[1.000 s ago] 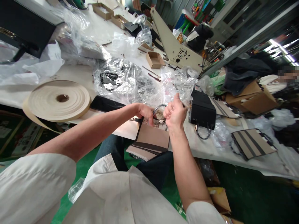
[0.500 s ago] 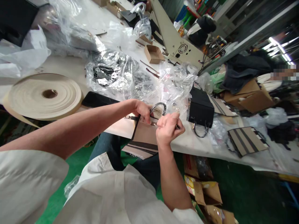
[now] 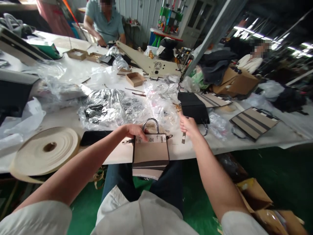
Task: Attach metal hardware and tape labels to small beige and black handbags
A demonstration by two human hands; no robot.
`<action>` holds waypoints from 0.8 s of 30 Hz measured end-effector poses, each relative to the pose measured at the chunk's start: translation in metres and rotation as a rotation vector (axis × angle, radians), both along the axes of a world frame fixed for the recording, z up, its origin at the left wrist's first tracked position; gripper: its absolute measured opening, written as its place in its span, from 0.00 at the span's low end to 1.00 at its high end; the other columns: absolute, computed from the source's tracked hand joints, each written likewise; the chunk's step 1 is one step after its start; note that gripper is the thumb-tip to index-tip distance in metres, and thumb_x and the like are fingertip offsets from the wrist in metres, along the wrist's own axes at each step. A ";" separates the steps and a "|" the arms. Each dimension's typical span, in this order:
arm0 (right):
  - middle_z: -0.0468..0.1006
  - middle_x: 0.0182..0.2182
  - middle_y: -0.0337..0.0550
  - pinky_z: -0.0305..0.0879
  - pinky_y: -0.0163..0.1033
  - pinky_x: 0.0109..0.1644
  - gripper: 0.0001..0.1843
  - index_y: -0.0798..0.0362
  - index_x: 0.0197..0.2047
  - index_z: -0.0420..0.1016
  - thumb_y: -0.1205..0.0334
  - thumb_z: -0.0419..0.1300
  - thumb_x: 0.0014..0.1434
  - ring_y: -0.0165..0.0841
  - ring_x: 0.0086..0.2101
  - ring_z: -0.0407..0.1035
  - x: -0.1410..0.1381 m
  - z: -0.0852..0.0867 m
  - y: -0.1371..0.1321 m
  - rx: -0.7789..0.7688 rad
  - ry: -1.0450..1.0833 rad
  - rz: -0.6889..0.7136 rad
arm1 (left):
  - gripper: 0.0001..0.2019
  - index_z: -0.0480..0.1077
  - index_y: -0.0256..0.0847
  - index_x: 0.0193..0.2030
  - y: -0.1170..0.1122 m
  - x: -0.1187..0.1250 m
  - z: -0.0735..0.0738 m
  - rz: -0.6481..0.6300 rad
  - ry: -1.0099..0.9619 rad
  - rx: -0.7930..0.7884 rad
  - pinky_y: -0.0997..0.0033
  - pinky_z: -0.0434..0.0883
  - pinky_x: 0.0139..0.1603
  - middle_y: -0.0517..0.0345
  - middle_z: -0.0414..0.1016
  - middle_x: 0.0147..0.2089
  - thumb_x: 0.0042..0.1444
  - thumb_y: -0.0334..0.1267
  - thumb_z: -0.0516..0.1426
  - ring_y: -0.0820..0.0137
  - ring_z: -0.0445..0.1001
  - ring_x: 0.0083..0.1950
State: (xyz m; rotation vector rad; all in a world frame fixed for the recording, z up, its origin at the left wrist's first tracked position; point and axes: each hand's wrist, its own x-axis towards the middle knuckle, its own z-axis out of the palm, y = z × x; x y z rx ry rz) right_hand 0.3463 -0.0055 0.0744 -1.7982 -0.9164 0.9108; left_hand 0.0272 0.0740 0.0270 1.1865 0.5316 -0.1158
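An unfinished beige handbag panel [image 3: 151, 153] with dark edging lies at the table's front edge and overhangs it. A glossy dark loop handle [image 3: 150, 122] rises from its top, and small metal plates line the pale band there. My left hand [image 3: 138, 131] grips that top band from the left, fingers closed over it. Off to the right, my right hand [image 3: 189, 126] is closed around a short, narrow strip [image 3: 183, 138], whose kind I cannot make out. It is beside a black handbag [image 3: 194, 106] with a dark handle.
A large roll of beige tape [image 3: 46, 147] and a black phone-like slab [image 3: 94, 137] are on the left. Clear plastic bags [image 3: 105, 107] spread behind my hands. A striped bag panel [image 3: 255, 122] lies right; a co-worker [image 3: 105, 24] sits across the table by a cream machine [image 3: 151, 65].
My right hand has moved right, away from the panel's top, and now holds a strip clear of it. My left hand stays on the panel. The camera view has tilted up.
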 end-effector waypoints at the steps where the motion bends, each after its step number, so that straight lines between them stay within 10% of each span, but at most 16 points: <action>1: 0.54 0.15 0.26 0.43 0.33 0.18 0.44 0.43 0.25 0.52 0.16 0.69 0.56 0.24 0.15 0.48 0.004 -0.007 0.004 -0.040 -0.076 0.009 | 0.21 0.88 0.39 0.40 -0.001 0.001 0.002 -0.001 -0.004 0.033 0.67 0.84 0.45 0.49 0.90 0.42 0.38 0.41 0.82 0.60 0.86 0.42; 7: 0.78 0.24 0.50 0.64 0.40 0.36 0.32 0.50 0.27 0.73 0.32 0.70 0.66 0.42 0.32 0.75 0.012 -0.034 0.016 -0.055 -0.386 0.009 | 0.19 0.87 0.39 0.35 -0.011 0.007 0.013 0.055 0.018 0.225 0.69 0.80 0.42 0.51 0.88 0.38 0.39 0.45 0.83 0.63 0.82 0.39; 13: 0.82 0.58 0.65 0.68 0.49 0.59 0.25 0.55 0.60 0.83 0.44 0.64 0.73 0.52 0.55 0.75 0.007 -0.040 -0.013 0.050 -0.974 0.027 | 0.21 0.87 0.36 0.37 -0.014 0.008 0.011 0.114 0.025 0.300 0.68 0.79 0.45 0.50 0.88 0.40 0.37 0.43 0.83 0.63 0.83 0.41; 16: 0.83 0.55 0.62 0.70 0.49 0.59 0.29 0.56 0.60 0.83 0.39 0.60 0.76 0.49 0.50 0.77 -0.014 -0.037 -0.046 0.219 -0.817 0.002 | 0.23 0.87 0.36 0.39 -0.013 0.007 0.009 0.086 0.013 0.310 0.68 0.78 0.44 0.49 0.89 0.41 0.39 0.45 0.83 0.63 0.83 0.41; 20: 0.88 0.47 0.50 0.74 0.45 0.55 0.31 0.52 0.50 0.87 0.33 0.57 0.77 0.45 0.48 0.80 -0.045 -0.032 -0.089 0.184 -0.349 0.359 | 0.25 0.87 0.35 0.44 -0.013 0.004 0.009 0.036 -0.056 0.286 0.68 0.77 0.43 0.47 0.88 0.43 0.41 0.46 0.82 0.63 0.83 0.41; 24: 0.89 0.52 0.48 0.76 0.47 0.60 0.30 0.50 0.60 0.87 0.33 0.65 0.74 0.48 0.53 0.81 -0.053 -0.029 -0.103 0.099 -0.086 0.526 | 0.24 0.87 0.35 0.43 -0.017 0.001 0.014 0.049 -0.094 0.284 0.71 0.74 0.39 0.50 0.86 0.40 0.42 0.47 0.82 0.66 0.79 0.38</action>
